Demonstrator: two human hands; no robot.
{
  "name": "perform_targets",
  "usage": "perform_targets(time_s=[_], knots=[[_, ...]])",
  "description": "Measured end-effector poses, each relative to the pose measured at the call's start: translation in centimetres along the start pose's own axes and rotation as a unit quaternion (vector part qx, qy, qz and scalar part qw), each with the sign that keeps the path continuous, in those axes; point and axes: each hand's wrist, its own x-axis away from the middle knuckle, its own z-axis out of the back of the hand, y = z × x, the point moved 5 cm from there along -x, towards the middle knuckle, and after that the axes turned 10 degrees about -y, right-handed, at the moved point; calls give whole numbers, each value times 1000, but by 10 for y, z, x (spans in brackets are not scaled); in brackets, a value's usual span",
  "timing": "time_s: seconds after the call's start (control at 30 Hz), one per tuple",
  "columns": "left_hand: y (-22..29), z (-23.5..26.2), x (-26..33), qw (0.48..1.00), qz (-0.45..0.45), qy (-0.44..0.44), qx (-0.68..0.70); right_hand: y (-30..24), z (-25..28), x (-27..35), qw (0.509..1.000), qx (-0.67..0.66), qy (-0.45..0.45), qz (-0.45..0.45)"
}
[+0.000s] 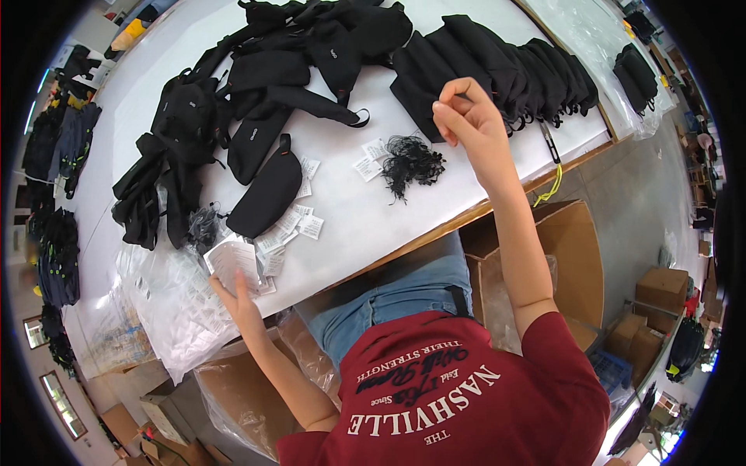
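Observation:
My left hand (242,297) grips a white printed paper tag (231,260) at the near left table edge, thumb and fingers closed on it. Raised above the table at the right, my right hand (472,124) has its fingers curled and pinched; what they hold, if anything, is too small to make out. Below and left of it lies a tangle of black strings (412,161) beside a few small white labels (368,168). A flat black pouch (268,194) rests near my left hand, with several loose white labels (289,221) scattered around it.
A heap of black bags (268,70) covers the far side of the white table (350,225). Stacked black bags (497,66) line the right, near a small cutter (550,144) on a yellow cord. Clear plastic (179,311) drapes over the left edge; an open cardboard box (571,248) stands below right.

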Motion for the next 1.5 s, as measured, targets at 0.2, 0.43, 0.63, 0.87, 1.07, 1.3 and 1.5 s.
perform_targets(time_s=[0.2, 0.43, 0.63, 0.87, 1.07, 1.3, 1.5], knots=[[8, -39, 21, 998, -38, -42, -25, -28, -14, -7, 999, 45, -9, 27], [39, -94, 50, 981, -54, -144, 115, -9, -51, 23, 992, 0, -118, -52], [68, -118, 64, 973, -133, -182, 42, 24, -81, 67, 980, -6, -165, -111], [87, -122, 75, 965, -210, -156, -23, 22, -110, 86, 978, 39, -182, -94], [92, -122, 79, 949, -277, -120, -88, 22, -110, 90, 983, 79, -162, -42], [97, -118, 84, 939, -294, -167, -66, 23, -102, 91, 980, 105, -165, -39], [72, -120, 73, 883, -131, -373, 253, 20, -100, 93, 967, 65, -222, -111]])
